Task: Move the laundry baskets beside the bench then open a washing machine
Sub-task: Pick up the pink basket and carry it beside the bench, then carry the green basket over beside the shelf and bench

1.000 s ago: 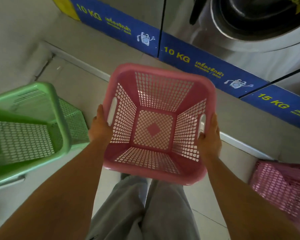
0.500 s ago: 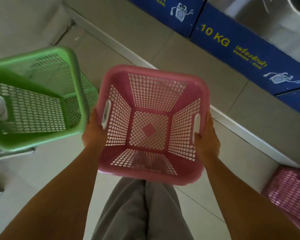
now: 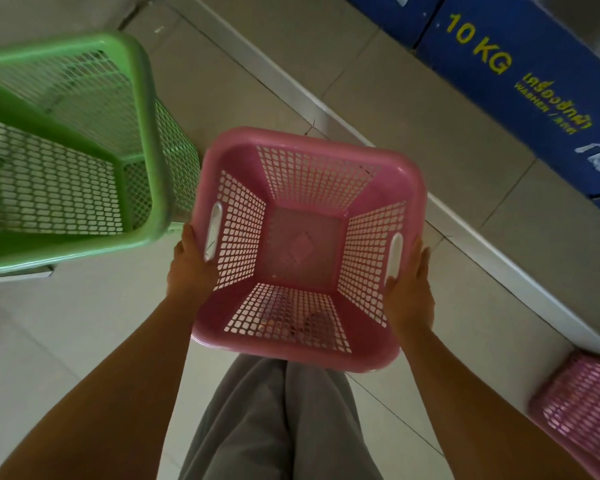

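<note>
I hold an empty pink laundry basket (image 3: 400,178) in front of me above the tiled floor. My left hand (image 3: 191,268) grips its left side by the handle slot. My right hand (image 3: 411,292) grips the right side by the other slot. A green laundry basket (image 3: 146,109) stands on the floor just left of the pink one, its rim close to my left hand. A second pink basket (image 3: 582,407) lies at the lower right edge. The washing machines show only as blue base panels marked "10 KG" (image 3: 513,81) at the upper right; their doors are out of view.
A raised tiled step with a white edge (image 3: 329,109) runs diagonally in front of the machines. A pale flat edge (image 3: 18,273) shows under the green basket at the left. My grey-trousered legs (image 3: 277,420) are below the basket.
The view has tilted down and away from the machines, so the washer doors left the frame. The pink basket has shifted right and lower in view; the green basket looks larger and nearer.
</note>
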Demonstrator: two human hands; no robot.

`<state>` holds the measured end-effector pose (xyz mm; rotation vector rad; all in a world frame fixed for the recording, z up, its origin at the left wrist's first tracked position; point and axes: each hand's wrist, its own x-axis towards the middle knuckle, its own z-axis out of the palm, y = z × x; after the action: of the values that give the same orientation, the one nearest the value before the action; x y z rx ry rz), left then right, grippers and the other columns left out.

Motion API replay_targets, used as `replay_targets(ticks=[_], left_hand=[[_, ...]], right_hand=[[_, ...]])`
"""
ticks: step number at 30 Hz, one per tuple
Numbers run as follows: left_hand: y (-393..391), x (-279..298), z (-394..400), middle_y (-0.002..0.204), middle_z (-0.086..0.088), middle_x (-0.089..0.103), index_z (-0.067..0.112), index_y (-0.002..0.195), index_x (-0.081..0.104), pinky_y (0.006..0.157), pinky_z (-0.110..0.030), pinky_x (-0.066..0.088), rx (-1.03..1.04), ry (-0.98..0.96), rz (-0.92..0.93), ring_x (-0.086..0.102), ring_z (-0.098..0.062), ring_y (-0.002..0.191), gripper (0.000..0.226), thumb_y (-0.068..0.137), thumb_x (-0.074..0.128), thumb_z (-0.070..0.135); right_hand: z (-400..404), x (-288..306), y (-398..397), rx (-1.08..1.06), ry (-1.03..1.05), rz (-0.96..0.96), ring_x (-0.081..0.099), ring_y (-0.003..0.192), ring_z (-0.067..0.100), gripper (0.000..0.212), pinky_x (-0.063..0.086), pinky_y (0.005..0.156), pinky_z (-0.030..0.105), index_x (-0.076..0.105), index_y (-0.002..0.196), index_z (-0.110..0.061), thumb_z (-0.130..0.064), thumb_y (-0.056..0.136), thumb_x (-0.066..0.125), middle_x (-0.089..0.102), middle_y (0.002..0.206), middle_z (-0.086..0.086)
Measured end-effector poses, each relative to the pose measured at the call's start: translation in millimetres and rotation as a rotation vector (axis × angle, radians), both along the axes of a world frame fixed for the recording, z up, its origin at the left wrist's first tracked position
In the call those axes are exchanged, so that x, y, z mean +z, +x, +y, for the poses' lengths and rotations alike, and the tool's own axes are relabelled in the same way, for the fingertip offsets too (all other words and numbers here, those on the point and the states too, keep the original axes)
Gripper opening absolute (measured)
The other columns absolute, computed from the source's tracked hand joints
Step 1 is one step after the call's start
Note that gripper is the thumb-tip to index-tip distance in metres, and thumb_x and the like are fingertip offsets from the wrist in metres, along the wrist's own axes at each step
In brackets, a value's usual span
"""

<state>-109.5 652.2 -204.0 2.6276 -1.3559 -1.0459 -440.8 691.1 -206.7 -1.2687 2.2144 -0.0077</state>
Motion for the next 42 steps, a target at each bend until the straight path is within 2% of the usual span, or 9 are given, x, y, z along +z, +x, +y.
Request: replay_targets(ticks=[6,9,12,15,18,22,27,35,42], left_hand=[[-13,15,15,0.158,-0.020,0.017,0.013,0.152,0.008,0.112,-0.058,0.029,-0.038,0.024,0.017,0.025,-0.044,0.141,0.082,0.086,0.057,0.018],[-14,30,23,0.156,-0.019,0.023,0.011,0.150,0.015,0.109,-0.057,0.033,-0.107,0.024,0.035,0.032,-0.044,0.137,0.078,0.086,0.058,0.020],[-8,43,30,0.149,-0.016,0.037,0.012,0.148,0.022,0.106,-0.055,0.038,-0.152,0.038,0.060,0.043,-0.041,0.130,0.070,0.089,0.058,0.026],[9,50,33,0.138,-0.020,0.048,0.004,0.135,0.037,0.104,-0.053,0.039,-0.213,0.013,0.050,0.048,-0.040,0.124,0.055,0.090,0.054,0.030],[34,51,37,0.147,-0.020,0.040,0.004,0.142,0.033,0.113,-0.051,0.030,-0.259,-0.025,0.009,0.039,-0.037,0.136,0.058,0.094,0.048,0.033],[86,51,36,0.158,-0.014,0.026,0.009,0.151,0.021,0.121,-0.048,0.016,-0.239,-0.044,-0.023,0.022,-0.030,0.146,0.064,0.097,0.042,0.038],[180,62,25,0.147,-0.019,0.041,0.004,0.143,0.034,0.116,-0.050,0.027,-0.202,-0.146,-0.090,0.037,-0.034,0.137,0.057,0.096,0.049,0.032],[344,70,-3,0.147,-0.021,0.039,0.004,0.145,0.030,0.114,-0.054,0.028,-0.077,-0.088,-0.203,0.036,-0.040,0.135,0.062,0.094,0.053,0.029],[396,52,-41,0.139,-0.022,0.047,0.003,0.139,0.034,0.107,-0.057,0.036,0.047,-0.101,-0.159,0.046,-0.043,0.126,0.056,0.093,0.054,0.027]], right_hand=[[11,10,8,0.169,-0.009,0.131,0.039,0.135,0.042,0.078,0.043,0.103,0.053,0.004,0.153,-0.014,-0.027,0.094,0.054,0.017,0.158,0.020],[15,25,18,0.249,-0.077,0.125,0.039,0.136,0.036,0.077,0.044,0.103,0.052,0.007,0.153,-0.015,-0.023,0.093,0.055,0.030,0.154,0.017],[18,39,35,0.329,-0.100,0.109,0.039,0.137,0.035,0.071,0.045,0.101,0.052,0.013,0.152,-0.012,-0.023,0.094,0.052,0.025,0.157,0.013],[17,47,57,0.372,-0.100,0.112,0.039,0.137,0.034,0.066,0.042,0.105,0.051,0.022,0.149,-0.007,-0.024,0.093,0.052,0.033,0.153,0.016],[10,53,91,0.406,-0.107,0.104,0.040,0.137,0.033,0.063,0.040,0.108,0.048,0.024,0.149,-0.007,-0.028,0.095,0.049,0.038,0.150,0.016],[-5,57,152,0.447,-0.133,0.101,0.035,0.140,0.031,0.062,0.035,0.112,0.045,0.026,0.150,-0.007,-0.031,0.097,0.046,0.035,0.153,0.014],[-29,57,244,0.526,-0.141,0.113,0.036,0.139,0.032,0.060,0.034,0.112,0.044,0.028,0.149,-0.005,-0.030,0.098,0.046,0.035,0.152,0.016],[-85,46,379,0.493,-0.199,0.034,0.047,0.130,0.034,0.059,0.044,0.103,0.046,0.031,0.146,-0.004,-0.029,0.096,0.050,0.044,0.145,0.020],[-142,24,419,0.496,-0.212,0.030,0.047,0.130,0.034,0.063,0.044,0.103,0.046,0.027,0.147,-0.004,-0.027,0.094,0.054,0.043,0.146,0.019]])
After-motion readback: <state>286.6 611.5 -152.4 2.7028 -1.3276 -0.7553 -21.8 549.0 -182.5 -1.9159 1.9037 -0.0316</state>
